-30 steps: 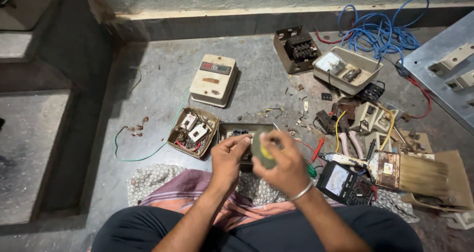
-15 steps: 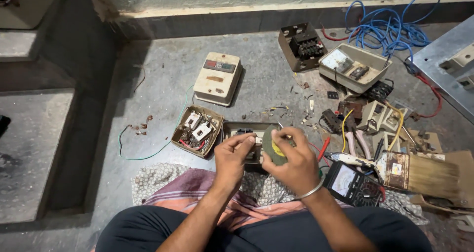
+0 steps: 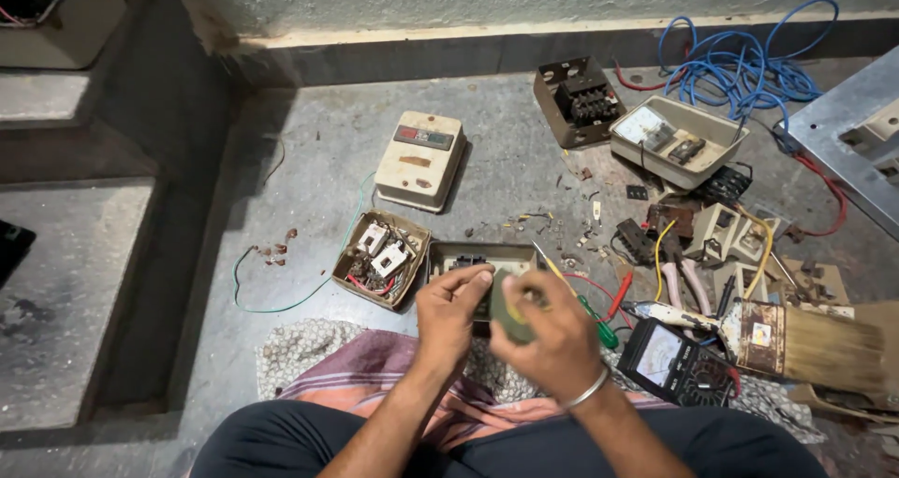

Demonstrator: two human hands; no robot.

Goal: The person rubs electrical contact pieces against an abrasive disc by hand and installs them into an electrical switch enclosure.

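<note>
My right hand (image 3: 552, 333) grips a roll of dark green tape (image 3: 510, 311) with a yellow core, held over my lap. My left hand (image 3: 449, 314) pinches at the roll's left edge with thumb and fingertips. Just beyond both hands an open brown electrical box (image 3: 482, 256) lies on the grey floor (image 3: 309, 160), partly hidden by my fingers. A metal bangle circles my right wrist. My forearms come up from the bottom over a patterned cloth (image 3: 375, 366) on my knees.
Another open box with switches and wires (image 3: 379, 258) sits left of the hands, a cream meter unit (image 3: 420, 160) beyond it. On the right lie a multimeter (image 3: 670, 361), paintbrush (image 3: 805, 342), pliers, screwdrivers, a cream tray (image 3: 676, 141), blue cable (image 3: 740, 61). A step (image 3: 75, 281) rises at left.
Both hands with the tape roll have stayed close together over the brown box; the camera has tilted so the floor items sit slightly lower and further left in view.
</note>
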